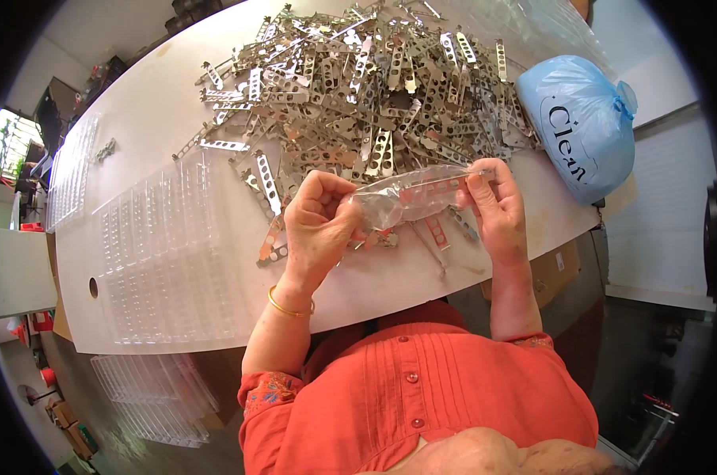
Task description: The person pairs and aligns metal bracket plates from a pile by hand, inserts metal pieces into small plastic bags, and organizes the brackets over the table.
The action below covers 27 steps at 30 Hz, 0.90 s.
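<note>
We are looking from one head-worn camera, facing forward and steeply down through a wide, rounded view with dark edges. We are seeing our torso [445, 396] nearest below, our left hand [319, 226] and right hand [497, 210] close at the middle, and the surface [164, 127] stretching beyond.

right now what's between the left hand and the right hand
A clear plastic bag spans from the left hand to the right hand, with a perforated metal strip showing through it, in the head view.
</note>
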### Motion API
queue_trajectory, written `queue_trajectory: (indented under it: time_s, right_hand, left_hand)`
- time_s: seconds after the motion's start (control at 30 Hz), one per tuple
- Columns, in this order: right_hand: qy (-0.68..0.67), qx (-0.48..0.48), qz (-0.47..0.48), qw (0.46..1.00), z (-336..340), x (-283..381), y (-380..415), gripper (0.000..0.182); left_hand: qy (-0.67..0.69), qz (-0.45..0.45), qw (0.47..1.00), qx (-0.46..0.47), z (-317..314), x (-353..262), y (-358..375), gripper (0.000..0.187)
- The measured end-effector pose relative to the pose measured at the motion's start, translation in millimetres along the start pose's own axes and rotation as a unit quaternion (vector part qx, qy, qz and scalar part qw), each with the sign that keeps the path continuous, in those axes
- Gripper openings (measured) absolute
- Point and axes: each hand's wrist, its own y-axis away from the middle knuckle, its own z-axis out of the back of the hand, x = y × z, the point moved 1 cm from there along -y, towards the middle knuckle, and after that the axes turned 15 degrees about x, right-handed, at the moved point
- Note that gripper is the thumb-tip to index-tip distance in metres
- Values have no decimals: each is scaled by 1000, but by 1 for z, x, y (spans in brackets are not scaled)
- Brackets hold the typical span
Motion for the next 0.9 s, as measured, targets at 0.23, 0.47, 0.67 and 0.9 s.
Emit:
queue_trajectory:
  time_s: [0.23, 0.47, 0.67, 0.9]
  right_hand:
    - [155, 60, 17, 986, -6, 28, 9, 7]
    - [172, 134, 43, 975, -28, 38, 10, 7]
    - [135, 240, 58, 960, -66, 39, -1, 11]
    - [64, 286, 99, 951, -90, 36, -11, 42]
  left_hand:
    - [-363, -188, 912, -32, 6, -11, -3, 26]
    - [-524, -207, 822, 84, -30, -31, 20, 14]
    - [-511, -170, 839, 81, -10, -43, 50, 10]
    - [-587, -84, 788, -166, 74, -100, 135, 16]
